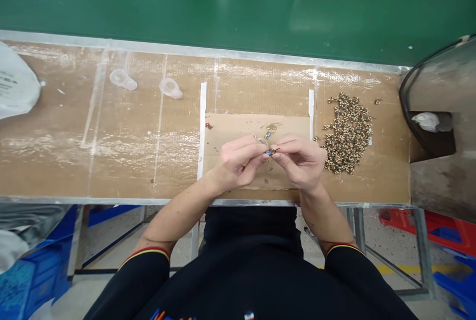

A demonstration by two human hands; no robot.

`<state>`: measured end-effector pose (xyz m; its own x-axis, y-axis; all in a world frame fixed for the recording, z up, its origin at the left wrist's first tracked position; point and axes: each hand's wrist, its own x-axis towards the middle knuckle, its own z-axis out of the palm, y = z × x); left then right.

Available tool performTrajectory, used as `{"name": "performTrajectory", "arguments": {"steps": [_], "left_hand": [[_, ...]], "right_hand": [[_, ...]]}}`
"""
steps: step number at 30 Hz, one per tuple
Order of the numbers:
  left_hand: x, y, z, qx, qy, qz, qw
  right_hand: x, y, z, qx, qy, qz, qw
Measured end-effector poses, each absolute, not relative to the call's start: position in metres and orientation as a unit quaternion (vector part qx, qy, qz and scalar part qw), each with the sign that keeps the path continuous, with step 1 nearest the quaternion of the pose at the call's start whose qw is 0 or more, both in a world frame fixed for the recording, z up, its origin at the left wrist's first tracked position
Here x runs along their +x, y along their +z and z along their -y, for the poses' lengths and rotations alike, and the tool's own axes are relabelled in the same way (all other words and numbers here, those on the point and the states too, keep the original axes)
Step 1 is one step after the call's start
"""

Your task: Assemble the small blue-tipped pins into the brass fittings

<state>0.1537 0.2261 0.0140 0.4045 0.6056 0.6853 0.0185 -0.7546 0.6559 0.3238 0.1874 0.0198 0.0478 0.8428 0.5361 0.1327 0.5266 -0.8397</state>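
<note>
My left hand [242, 160] and my right hand [300, 159] meet over a tan sheet [238, 124] on the bench. Thumb and fingertips of each hand are pinched together. Between them shows a small part with a blue end [269, 152], too small to name, and both hands grip it. Just beyond the fingertips, another small blue-and-brass piece [268, 135] lies on the sheet. To the right of my right hand spreads a heap of small brass-coloured metal parts [347, 134].
Two clear plastic cups [121, 79] [171, 88] lie toward the back left. A white bag [17, 82] sits at the far left. White tape strips [203, 132] flank the sheet. At the right stand a metal housing [442, 176] and a black cable [405, 107].
</note>
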Motion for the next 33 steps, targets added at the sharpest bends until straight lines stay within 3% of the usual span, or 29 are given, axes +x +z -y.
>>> {"name": "performTrajectory", "arguments": {"steps": [33], "left_hand": [[0.150, 0.025, -0.224, 0.789, 0.491, -0.184, 0.320]], "right_hand": [[0.322, 0.026, -0.184, -0.374, 0.289, 0.654, 0.591]]}}
